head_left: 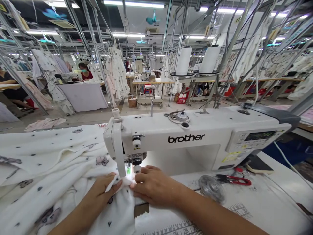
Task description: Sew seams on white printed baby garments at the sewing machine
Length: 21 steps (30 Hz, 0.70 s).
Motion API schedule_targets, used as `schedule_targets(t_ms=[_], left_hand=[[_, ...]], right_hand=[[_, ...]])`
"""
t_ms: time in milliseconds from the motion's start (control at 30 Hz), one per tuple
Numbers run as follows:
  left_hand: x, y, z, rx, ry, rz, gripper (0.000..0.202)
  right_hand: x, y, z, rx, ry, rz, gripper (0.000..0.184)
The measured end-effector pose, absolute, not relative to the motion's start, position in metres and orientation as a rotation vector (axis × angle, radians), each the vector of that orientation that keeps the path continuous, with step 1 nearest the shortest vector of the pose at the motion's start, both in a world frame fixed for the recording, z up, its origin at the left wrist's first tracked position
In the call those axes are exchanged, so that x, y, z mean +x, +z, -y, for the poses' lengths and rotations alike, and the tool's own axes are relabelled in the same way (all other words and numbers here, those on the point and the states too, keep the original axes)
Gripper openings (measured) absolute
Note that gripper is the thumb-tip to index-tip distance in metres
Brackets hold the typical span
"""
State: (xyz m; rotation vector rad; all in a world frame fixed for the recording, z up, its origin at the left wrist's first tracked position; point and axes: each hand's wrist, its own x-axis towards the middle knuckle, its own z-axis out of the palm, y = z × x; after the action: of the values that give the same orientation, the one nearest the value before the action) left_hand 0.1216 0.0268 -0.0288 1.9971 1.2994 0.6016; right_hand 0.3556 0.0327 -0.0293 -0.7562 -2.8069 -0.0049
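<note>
A white Brother sewing machine [195,137] stands across the table in front of me. White printed fabric [49,169] lies heaped to its left and runs under the needle [128,168]. My left hand [104,191] pinches a fold of this fabric just left of the presser foot. Beside it, my right hand [153,186] has its fingers curled, pressing the same fabric edge at the needle plate. Both hands touch each other's fingertips at the fabric.
Red thread snips [233,179] and a clear bobbin disc [211,188] lie on the table right of my hands. Two white thread cones [195,60] stand behind the machine. Hanging garments, tables and a seated person [85,72] fill the workshop beyond.
</note>
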Motion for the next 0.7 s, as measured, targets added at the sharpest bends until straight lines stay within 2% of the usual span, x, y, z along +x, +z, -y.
schedule_targets(t_ms=[167, 267, 333, 467, 567, 700], left_hand=[[0.120, -0.033, -0.023, 2.481, 0.577, -0.941, 0.025], [0.119, -0.037, -0.018, 2.701, 0.621, -0.837, 0.044], [0.120, -0.040, -0.015, 2.788, 0.668, -0.818, 0.054], [0.119, -0.051, -0.012, 2.848, 0.721, -0.803, 0.056], [0.114, -0.063, -0.012, 2.886, 0.805, -0.775, 0.060], [0.108, -0.075, -0.013, 2.937, 0.865, -0.747, 0.052]], right_hand=[[0.359, -0.037, -0.037, -0.740, 0.030, 2.737, 0.022], [0.360, -0.037, -0.040, -0.759, 0.014, 2.651, 0.024], [0.360, -0.036, -0.039, -0.754, 0.052, 2.600, 0.018], [0.359, -0.037, -0.036, -0.708, 0.189, 2.630, 0.027], [0.359, -0.039, -0.034, -0.710, 0.199, 2.665, 0.021], [0.357, -0.036, -0.032, -0.725, 0.167, 2.682, 0.015]])
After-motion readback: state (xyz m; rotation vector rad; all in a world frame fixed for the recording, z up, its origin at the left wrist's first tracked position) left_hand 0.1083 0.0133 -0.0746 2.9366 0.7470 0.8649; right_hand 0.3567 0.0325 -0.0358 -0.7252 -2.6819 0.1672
